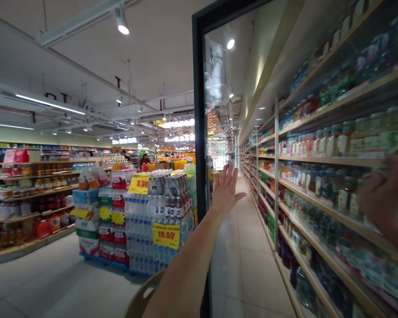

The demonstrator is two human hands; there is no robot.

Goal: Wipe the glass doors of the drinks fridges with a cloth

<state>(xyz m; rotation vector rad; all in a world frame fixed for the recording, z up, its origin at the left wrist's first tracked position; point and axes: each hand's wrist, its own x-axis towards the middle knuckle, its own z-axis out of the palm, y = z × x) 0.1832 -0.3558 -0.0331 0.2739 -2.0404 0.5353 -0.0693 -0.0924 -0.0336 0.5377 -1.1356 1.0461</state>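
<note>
My left hand (224, 187) is stretched out with its fingers spread against or just in front of a glass door (234, 247) with a dark frame. Nothing is in it. The exact contact with the glass cannot be told. At the right edge, my right hand (381, 198) is raised in front of the drink shelves, smeared by motion. Its fingers look bent, but whether it holds anything cannot be made out. Behind it stand bottles with pale labels (365, 138) on wooden shelves (331, 161).
Left of the door, shrink-wrapped bottle packs (137, 234) are stacked high, with yellow price signs (166, 235). A beige curved rim (141, 293), partly cut off, lies below my left forearm. Farther left stands a stocked display shelf (36, 207) on the tiled floor (59, 282).
</note>
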